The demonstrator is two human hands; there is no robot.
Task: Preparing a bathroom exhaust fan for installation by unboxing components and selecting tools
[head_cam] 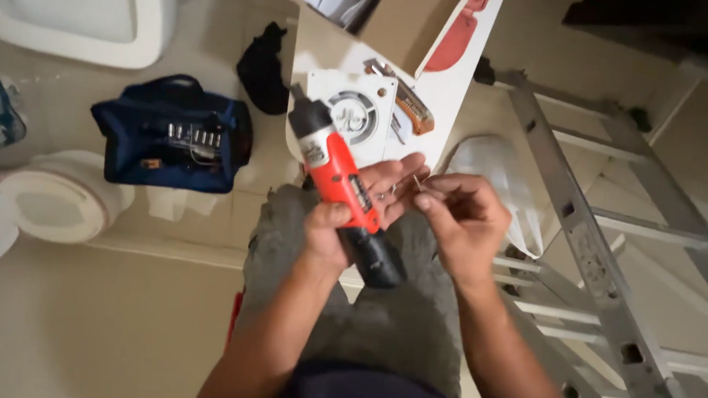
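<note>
My left hand [345, 215] grips a red and black cordless screwdriver [335, 174], its nose pointing up and away. A few small screws lie in the same hand's open palm. My right hand [462, 217] pinches one small screw [417, 180] between thumb and fingers, right beside the left palm. Both hands hover over my knees in grey trousers.
A white ventilation fan unit [350, 114] with an orange utility knife [413, 109] on it lies just beyond the hands, by an open cardboard box [396, 19]. A blue tool bag [168, 133] sits left. An aluminium ladder [610, 237] stands right. Toilet [81, 15] top left.
</note>
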